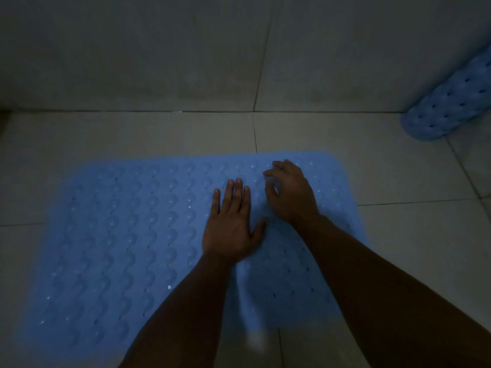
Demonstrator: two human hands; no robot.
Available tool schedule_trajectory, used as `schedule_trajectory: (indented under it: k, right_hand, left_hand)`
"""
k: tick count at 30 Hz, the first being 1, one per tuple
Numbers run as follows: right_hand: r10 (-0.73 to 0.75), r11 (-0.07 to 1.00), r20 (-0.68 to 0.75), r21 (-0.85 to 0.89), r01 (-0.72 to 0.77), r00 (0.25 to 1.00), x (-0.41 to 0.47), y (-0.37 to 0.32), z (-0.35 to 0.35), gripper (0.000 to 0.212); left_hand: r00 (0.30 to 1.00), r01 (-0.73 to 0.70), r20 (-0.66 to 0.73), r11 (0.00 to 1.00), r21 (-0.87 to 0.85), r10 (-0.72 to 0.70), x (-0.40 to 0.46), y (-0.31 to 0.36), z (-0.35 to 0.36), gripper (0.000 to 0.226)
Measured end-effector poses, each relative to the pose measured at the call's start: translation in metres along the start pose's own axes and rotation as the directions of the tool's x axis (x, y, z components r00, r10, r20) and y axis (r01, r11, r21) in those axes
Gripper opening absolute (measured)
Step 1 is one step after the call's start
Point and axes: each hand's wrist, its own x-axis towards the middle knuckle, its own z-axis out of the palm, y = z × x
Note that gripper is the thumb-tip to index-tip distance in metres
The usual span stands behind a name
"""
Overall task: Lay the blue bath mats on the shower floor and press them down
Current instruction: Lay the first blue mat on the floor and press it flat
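Both hands — left hand point(231, 227), right hand point(289, 195) — on flat blue mat point(119, 235)

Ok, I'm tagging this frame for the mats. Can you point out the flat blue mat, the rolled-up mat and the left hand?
flat blue mat point(111, 235): head view, bare patterned area left of the arms.
rolled-up mat point(449, 107): head view, middle of the roll by the wall.
left hand point(231, 224): head view, back of the hand.

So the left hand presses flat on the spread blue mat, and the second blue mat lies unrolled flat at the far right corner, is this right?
Not quite. The head view shows the second blue mat rolled up and leaning against the wall, not unrolled flat. The rest holds: the left hand presses flat on the spread blue mat.
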Motion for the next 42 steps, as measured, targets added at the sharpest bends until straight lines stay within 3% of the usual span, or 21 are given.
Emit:
schedule_trajectory:
  k: [9,12,15,17,20,23,29,32,39,42]
  right_hand:
    - [0.037,0.999,-0.011,0.033,-0.036,0.999,-0.016,0.015,-0.013,0.034]
    - [0.075,0.996,0.086,0.036,-0.078,0.994,-0.005,-0.002,-0.028,0.039]
    - [0.139,0.99,0.264,-0.015,-0.14,0.954,0.017,-0.035,-0.044,0.043]
    - [0.152,0.988,0.364,-0.081,-0.132,0.919,0.022,-0.061,-0.045,0.037]
    - [0.11,0.993,0.367,-0.087,-0.084,0.924,0.011,-0.099,-0.013,0.042]
    - [0.074,0.991,0.365,-0.133,-0.027,0.928,-0.019,-0.128,0.041,0.071]
    - [0.029,0.944,0.255,-0.324,0.057,0.966,-0.046,-0.133,0.087,0.091]
    - [0.041,0.939,0.297,-0.337,0.065,0.954,-0.047,-0.138,0.09,0.095]
    - [0.038,0.94,0.246,-0.338,0.05,0.969,-0.048,-0.135,0.09,0.092]
    - [0.062,0.956,0.312,-0.292,0.034,0.948,-0.044,-0.137,0.091,0.089]
  left_hand:
    - [0.999,0.018,0.049,1.0,-0.009,-0.018,0.004,-0.001,-0.003,0.092]
    - [0.989,0.018,0.146,0.998,-0.057,-0.009,0.009,-0.003,-0.014,0.098]
    - [0.975,0.048,0.223,0.972,-0.23,0.004,0.017,-0.022,-0.049,0.078]
    - [0.996,0.022,0.085,0.973,-0.23,-0.002,0.01,-0.047,-0.071,0.061]
    - [0.99,0.073,-0.107,0.987,-0.143,-0.088,-0.008,-0.086,-0.081,0.063]
    - [0.974,0.188,-0.118,0.98,-0.069,-0.195,-0.025,-0.103,-0.079,0.057]
    - [0.968,0.215,-0.117,0.975,-0.055,-0.22,-0.036,-0.127,-0.064,0.06]
    - [0.964,0.225,-0.126,0.972,-0.07,-0.232,-0.041,-0.136,-0.062,0.06]
    - [0.945,0.256,-0.174,0.958,-0.13,-0.276,-0.033,-0.15,-0.063,0.059]
    - [0.946,0.256,-0.174,0.96,-0.116,-0.274,-0.037,-0.155,-0.061,0.058]
